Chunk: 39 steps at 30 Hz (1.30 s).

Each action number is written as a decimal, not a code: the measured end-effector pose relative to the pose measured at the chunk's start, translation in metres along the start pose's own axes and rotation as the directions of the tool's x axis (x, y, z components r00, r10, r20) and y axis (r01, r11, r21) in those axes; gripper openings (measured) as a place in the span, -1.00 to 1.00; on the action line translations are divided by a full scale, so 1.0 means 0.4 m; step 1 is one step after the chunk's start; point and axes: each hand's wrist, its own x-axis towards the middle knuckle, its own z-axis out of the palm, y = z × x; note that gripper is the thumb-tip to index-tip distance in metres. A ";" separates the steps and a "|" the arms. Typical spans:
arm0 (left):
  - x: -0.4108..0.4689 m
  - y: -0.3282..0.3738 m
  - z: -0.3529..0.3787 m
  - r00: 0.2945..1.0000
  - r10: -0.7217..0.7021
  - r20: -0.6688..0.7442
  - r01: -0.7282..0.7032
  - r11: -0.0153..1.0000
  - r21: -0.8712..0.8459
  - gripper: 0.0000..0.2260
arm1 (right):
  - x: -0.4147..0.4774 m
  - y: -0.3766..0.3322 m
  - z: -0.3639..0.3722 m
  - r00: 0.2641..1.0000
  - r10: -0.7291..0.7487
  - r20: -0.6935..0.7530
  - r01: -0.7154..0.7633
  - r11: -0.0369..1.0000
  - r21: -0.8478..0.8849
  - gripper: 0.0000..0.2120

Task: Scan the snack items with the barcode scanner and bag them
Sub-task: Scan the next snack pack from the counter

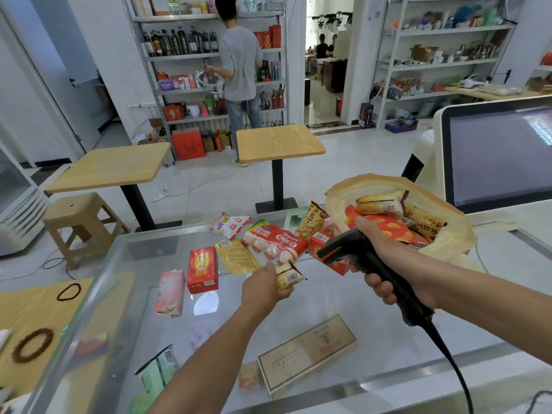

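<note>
Glass tabletop [328,309] carries everything, and a flat box in the case below shows through it. Tan paper bag [457,234] sits far right, just beside the monitor [501,156]. Its mouth gapes toward the person with several packets inside, probably so drops stay short. Loose snacks lie in a band left of the bag: sausage pack [274,243], yellow pouch [237,255], red box [202,269], pink carton [171,291]. Most lie flat, likely to keep barcodes easy to find. The near half of the glass has open room for both forearms; the left edge is well apart from the hands. Barcode scanner [358,252] is in the right hand [388,261], fingers [379,289] curled round the handle, thumb on top, nose aimed left and down at the packet. Its cable trails off the near right edge, a possible snag if the arm swings toward the bag. Left hand [263,288] pinches a small yellow packet [288,276], fingers [285,292] underneath and thumb on the far side. The barcode faces up toward the scanner and is not covered. Judged step: scanning this packet; bagging comes next, with a clear path right over the pile.
</note>
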 end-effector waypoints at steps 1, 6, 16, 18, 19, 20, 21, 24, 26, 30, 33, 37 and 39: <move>-0.003 0.000 0.001 1.000 0.002 0.001 -0.002 1.000 -0.004 -0.44 | 0.017 0.008 0.003 1.000 0.004 -0.001 -0.004 1.000 0.003 -0.30; -0.013 0.003 0.004 1.000 -0.002 -0.021 0.001 0.998 -0.059 -0.49 | 0.156 0.103 0.038 0.996 0.047 -0.069 -0.049 0.999 -0.021 -0.32; -0.023 0.033 -0.019 0.983 0.092 -0.160 -0.111 0.987 -0.114 -0.47 | 0.304 0.208 0.089 0.981 -0.033 -0.189 -0.051 0.904 -0.424 -0.29; -0.022 0.051 -0.033 0.966 0.133 -0.223 -0.158 0.982 -0.100 -0.49 | 0.287 0.194 0.076 0.935 -0.265 -0.235 0.023 0.708 -0.706 -0.30; -0.020 0.061 -0.042 0.950 0.162 -0.266 -0.191 0.978 -0.087 -0.50 | 0.273 0.183 0.071 0.882 -0.406 -0.238 0.084 0.633 -0.769 -0.30; -0.016 0.073 -0.051 0.929 0.192 -0.316 -0.230 0.969 -0.087 -0.51 | 0.257 0.168 0.068 0.815 -0.532 -0.228 0.154 0.579 -0.801 -0.31; -0.012 0.087 -0.061 0.901 0.221 -0.374 -0.276 0.956 -0.100 -0.52 | 0.239 0.149 0.065 0.750 -0.626 -0.215 0.213 0.536 -0.817 -0.37; 0.016 0.136 -0.092 0.802 0.264 -0.536 -0.406 0.899 -0.163 -0.55 | 0.200 0.088 0.045 0.619 -0.735 -0.277 0.209 0.494 -0.844 -0.56; 0.037 0.175 -0.117 0.734 0.297 -0.610 -0.475 0.868 -0.149 -0.55 | 0.194 0.047 0.010 0.626 -0.698 -0.347 0.254 0.603 -0.756 -0.62; 0.095 0.251 -0.179 0.656 0.365 -0.660 -0.555 0.826 -0.096 -0.52 | 0.186 -0.022 -0.085 0.779 -0.576 -0.248 0.482 0.803 -0.351 -0.76; 0.132 0.307 -0.194 0.665 0.374 -0.647 -0.546 0.834 -0.080 -0.41 | 0.187 -0.041 -0.164 0.732 -0.571 -0.372 0.508 0.821 -0.259 -0.83; 0.149 0.371 -0.181 0.894 0.022 -0.448 -0.248 0.857 -0.453 -0.32 | 0.252 -0.016 -0.262 0.595 -0.450 -0.666 0.404 0.884 -0.237 -0.87; 0.158 0.384 -0.167 0.966 -0.104 -0.235 -0.057 0.806 -0.589 -0.34 | 0.280 0.008 -0.286 0.569 -0.424 -0.705 0.299 0.905 -0.303 -0.80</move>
